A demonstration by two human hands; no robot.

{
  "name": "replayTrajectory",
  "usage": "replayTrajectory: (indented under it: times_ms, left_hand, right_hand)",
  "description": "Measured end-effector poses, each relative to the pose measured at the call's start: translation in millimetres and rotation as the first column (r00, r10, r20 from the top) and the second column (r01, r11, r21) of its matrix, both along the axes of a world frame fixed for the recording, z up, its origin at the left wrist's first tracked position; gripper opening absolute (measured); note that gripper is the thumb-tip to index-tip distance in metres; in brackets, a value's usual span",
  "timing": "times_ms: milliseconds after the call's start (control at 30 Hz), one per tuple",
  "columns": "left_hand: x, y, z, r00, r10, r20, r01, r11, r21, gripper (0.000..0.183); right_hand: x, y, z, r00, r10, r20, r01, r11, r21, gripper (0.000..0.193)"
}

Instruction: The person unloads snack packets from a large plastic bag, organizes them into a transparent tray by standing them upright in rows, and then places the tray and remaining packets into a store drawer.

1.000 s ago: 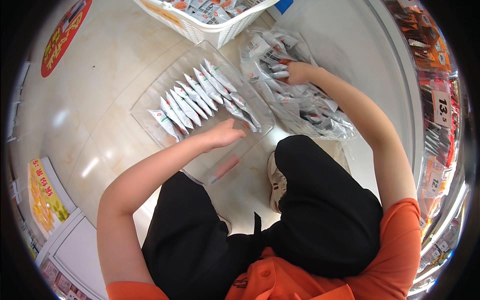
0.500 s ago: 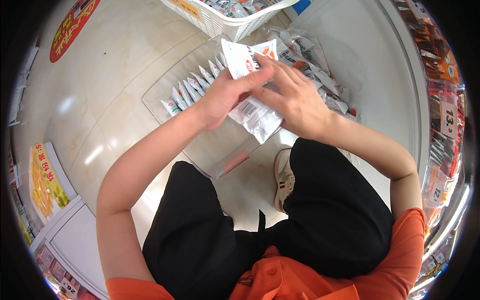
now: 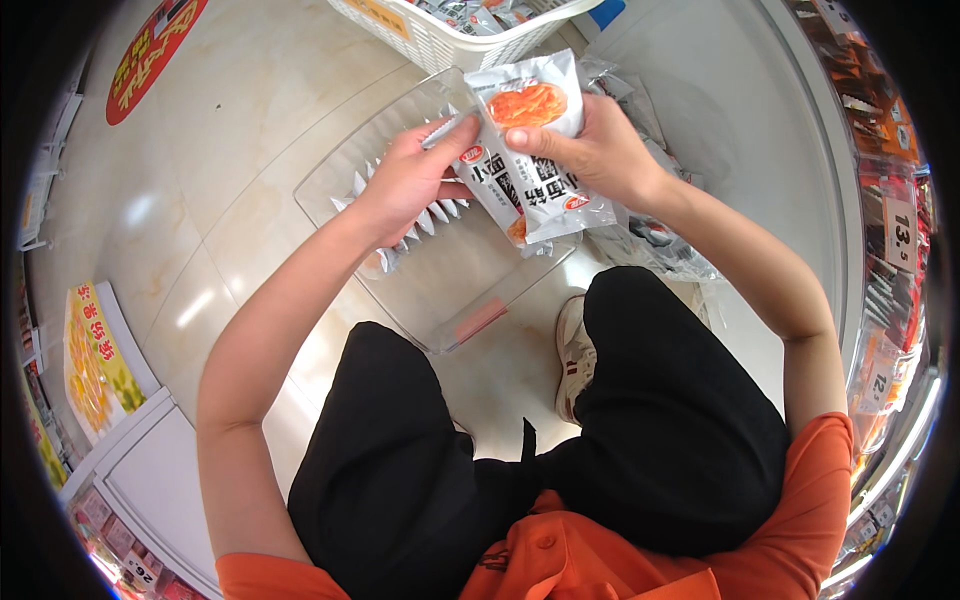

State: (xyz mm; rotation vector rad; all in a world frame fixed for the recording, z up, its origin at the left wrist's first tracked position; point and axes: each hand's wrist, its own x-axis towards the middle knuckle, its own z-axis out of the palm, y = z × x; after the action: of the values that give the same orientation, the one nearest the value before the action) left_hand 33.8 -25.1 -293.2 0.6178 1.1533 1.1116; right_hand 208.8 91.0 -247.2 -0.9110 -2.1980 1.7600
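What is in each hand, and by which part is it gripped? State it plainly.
Both hands share a small stack of white snack packets. The right hand pinches its right edge, thumb on the front. The left hand holds its left edge, above the clear plastic tray.

Glossy plastic snack packets (image 3: 530, 150) are shining, clear plastic tray (image 3: 440, 290) is looking smooth, floor tiles (image 3: 230, 130) are gleaming polished.

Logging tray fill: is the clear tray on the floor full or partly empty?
Partly empty: packets stand only at the far end of the clear tray; the near end is bare.
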Motion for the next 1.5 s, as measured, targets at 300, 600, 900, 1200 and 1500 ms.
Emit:
replayTrajectory:
  times_ms: [300,600,900,1200,1500]
  left_hand:
    - [8.2,-0.3,1.4,0.971,0.226,0.074,-0.217,0.970,-0.114,0.045]
    - [10.4,-3.4,-14.4,0.951,0.265,0.157,-0.232,0.952,-0.198,0.036]
    - [13.8,-3.1,-10.3,0.933,0.327,0.150,-0.320,0.945,-0.069,0.044]
    - [10.1,0.6,1.1,0.962,0.270,-0.048,-0.265,0.960,0.085,0.041]
    - [-22.1,11.4,19.3,0.990,0.078,-0.120,-0.085,0.995,-0.055,0.061]
  right_hand:
    - [-9.3,-9.5,-11.9,0.991,0.114,0.071,-0.088,0.951,-0.297,0.054]
    - [-4.8,-7.9,-4.2,0.928,0.257,0.271,-0.128,0.901,-0.415,0.055]
    - [-9.4,-21.3,1.2,0.932,0.164,0.324,-0.026,0.920,-0.391,0.053]
    - [-1.5,-15.1,-12.8,0.898,0.309,0.313,-0.206,0.925,-0.320,0.032]
    - [4.1,-4.5,-8.2,0.990,-0.060,0.125,0.106,0.911,-0.399,0.015]
